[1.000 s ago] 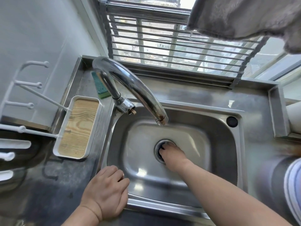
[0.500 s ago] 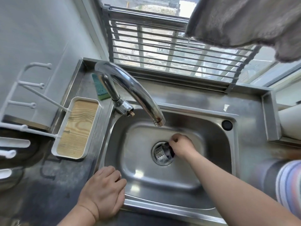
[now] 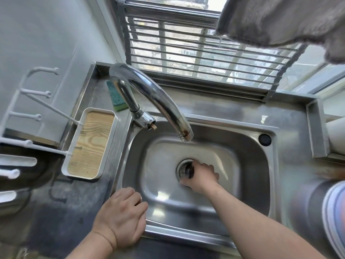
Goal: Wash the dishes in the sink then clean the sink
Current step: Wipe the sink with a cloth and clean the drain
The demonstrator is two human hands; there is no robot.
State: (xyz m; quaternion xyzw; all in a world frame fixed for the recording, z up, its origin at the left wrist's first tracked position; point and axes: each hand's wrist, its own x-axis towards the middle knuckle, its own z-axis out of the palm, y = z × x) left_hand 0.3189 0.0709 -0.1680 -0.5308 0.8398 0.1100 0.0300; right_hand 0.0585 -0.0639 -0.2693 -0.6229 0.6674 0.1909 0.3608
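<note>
Right hand (image 3: 202, 176) curled round dark strainer (image 3: 187, 171) at sink (image 3: 261, 184) drain, apparently gripping it. Left hand (image 3: 122, 219) rests loosely curled on near rim, holding nothing.

Daylight pours in through the barred window (image 3: 196, 58) at the top, bright enough that the glass is nearly blown out. The steel sink (image 3: 233, 184) catches it as soft white glare patches on the basin floor and front wall, and the curved faucet (image 3: 153, 96) shows a long highlight. The left countertop (image 3: 46, 212) sits in dim shadow. Wide-angle bending curves the wall and counter edges. The right hand (image 3: 202, 176) is motion-blurred, and the striped sleeve (image 3: 334, 217) at the right edge is smeared, out of focus
</note>
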